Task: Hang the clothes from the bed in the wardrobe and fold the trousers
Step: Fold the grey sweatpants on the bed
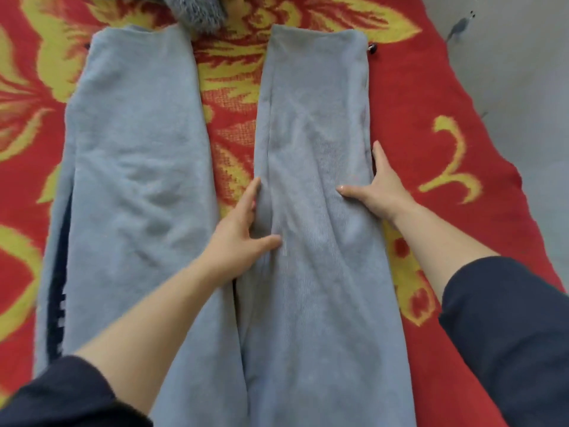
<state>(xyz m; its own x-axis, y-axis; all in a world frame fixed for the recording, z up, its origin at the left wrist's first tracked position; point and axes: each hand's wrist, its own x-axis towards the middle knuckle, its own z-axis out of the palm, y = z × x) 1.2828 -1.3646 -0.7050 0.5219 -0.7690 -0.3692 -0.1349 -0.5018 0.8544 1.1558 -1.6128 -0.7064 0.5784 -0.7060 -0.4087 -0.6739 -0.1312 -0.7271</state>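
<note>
- While the blue-grey trousers [138, 149] lie spread flat on the bed [431, 103], their two legs run away from the person, parted, with the red-and-yellow flowered blanket [228, 87] showing between them.
- The left grip [243, 232] rests on the inner edge of the right-hand leg, fingers straight along that edge and thumb spread on the cloth; it is apart and clamped on nothing.
- The right grip [378, 189] lies at the outer edge of the same leg, fingers straight along the edge and thumb flat on top; it too is apart.
- Both forearms are bare below dark sleeves [508, 328].
- A dark stripe [58, 272] runs down the outer side of the other leg.
- A grey fuzzy cloth [191, 10] lies just past the hems, at the top edge.
</note>
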